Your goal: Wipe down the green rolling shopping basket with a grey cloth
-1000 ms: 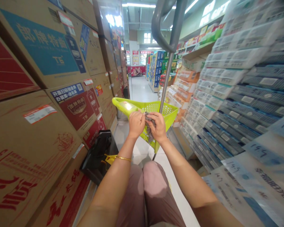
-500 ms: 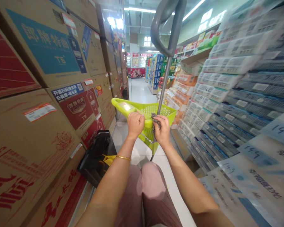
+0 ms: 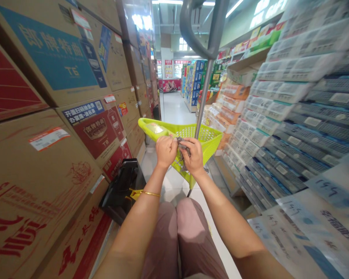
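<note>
A lime-green plastic shopping basket (image 3: 211, 136) with a perforated wall stands tilted before my knees. My left hand (image 3: 166, 151) is closed around the near end of its rim, beside a pale label (image 3: 156, 128). In my right hand (image 3: 193, 155) a crumpled grey-brown cloth (image 3: 184, 149) is pinched and pressed on the rim right next to my left hand. Part of the cloth hangs below my fingers. From the basket rises a grey metal pole (image 3: 204, 93) with a dark grey loop handle (image 3: 196, 31) at its top.
Stacked cartons (image 3: 46, 162) line the left side. On the floor at their foot is a black bag (image 3: 125, 186) with something yellow. Stacked wrapped packs (image 3: 279, 135) fill the right. A tiled aisle (image 3: 178, 106) runs ahead to shelves.
My right hand has moved left along the rim with the cloth, closer to my left hand. My left hand keeps its hold. The view has shifted slightly.
</note>
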Demonstrator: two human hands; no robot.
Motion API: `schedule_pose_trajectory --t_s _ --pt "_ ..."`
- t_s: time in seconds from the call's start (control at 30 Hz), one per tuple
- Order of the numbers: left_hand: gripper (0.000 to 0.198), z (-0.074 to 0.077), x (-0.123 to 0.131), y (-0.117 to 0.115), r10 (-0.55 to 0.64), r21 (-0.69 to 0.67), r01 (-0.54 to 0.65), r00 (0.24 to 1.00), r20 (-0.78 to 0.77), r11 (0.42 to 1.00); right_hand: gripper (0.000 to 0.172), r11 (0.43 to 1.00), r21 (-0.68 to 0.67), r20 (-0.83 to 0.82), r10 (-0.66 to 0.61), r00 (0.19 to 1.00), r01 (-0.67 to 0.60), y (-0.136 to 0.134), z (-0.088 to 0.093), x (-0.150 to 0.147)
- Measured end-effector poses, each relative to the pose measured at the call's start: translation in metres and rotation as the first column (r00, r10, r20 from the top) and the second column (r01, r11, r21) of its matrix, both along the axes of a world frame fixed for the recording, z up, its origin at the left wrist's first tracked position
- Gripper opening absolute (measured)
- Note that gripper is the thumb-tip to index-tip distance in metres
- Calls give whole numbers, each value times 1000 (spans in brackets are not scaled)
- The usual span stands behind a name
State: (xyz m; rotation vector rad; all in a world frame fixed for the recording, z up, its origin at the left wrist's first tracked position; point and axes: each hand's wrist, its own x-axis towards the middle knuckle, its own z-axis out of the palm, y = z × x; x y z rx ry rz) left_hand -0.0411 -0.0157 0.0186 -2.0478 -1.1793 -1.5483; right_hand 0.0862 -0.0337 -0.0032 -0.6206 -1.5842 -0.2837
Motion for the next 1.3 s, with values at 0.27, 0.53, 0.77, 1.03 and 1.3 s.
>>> schedule_pose_trajectory --t_s 0.27,0.53,0.77,1.03,1.3 --pt "38 0 3 2 8 1 -8 1000 27 1000 14 984 -126 -72 -137 988 128 2 -17 25" --pt "37 -3 2 2 24 20 -24 1000 16 1000 13 993 -100 -27 -63 998 60 -21 15 -16" --pt "40 -4 -1 1 2 6 -2 1000 -1 1000 15 995 42 14 -93 996 92 -6 2 -17" --pt "37 -2 7 5 6 -14 -6 1000 -3 1000 16 990 73 0 -119 993 119 9 -16 4" --pt "36 0 11 5 42 -23 -42 999 21 999 15 967 -125 -152 -241 959 223 5 -29 22"
